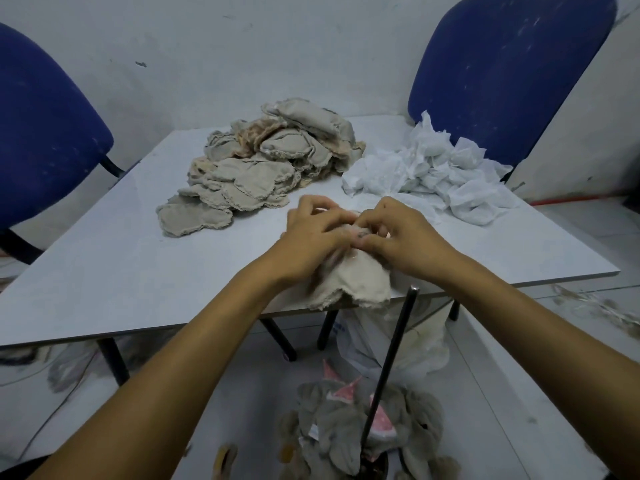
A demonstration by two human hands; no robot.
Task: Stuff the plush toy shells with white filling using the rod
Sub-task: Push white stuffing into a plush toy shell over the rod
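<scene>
Your left hand [313, 233] and your right hand [398, 237] meet in the middle of the frame, and both grasp with curled fingers the upper end of one beige plush shell [356, 278]. This shell lies at the near edge of the white table [121, 271], and its frilled lower border hangs a little over that edge. The black rod [393, 362] is in neither hand; it stands tilted in the lower centre of the frame, its top end just below the table edge and just beside the shell, its lower end among the grey and pink plush pieces [360, 434] at the bottom of the frame. The pile of empty shells [263, 161] fills the upper centre of the table, and the white filling [440, 174] lies to the right of it, near the far right corner. The left part of the table surface, from the pile to the near left edge, is bare, and a smaller bare strip lies to the right of your right hand. One blue chair [41, 133] stands at the upper left and another blue chair [502, 64] at the upper right, close behind the filling. Below the table a white bag [353, 344] shows some blue print, but it is too small to read.
</scene>
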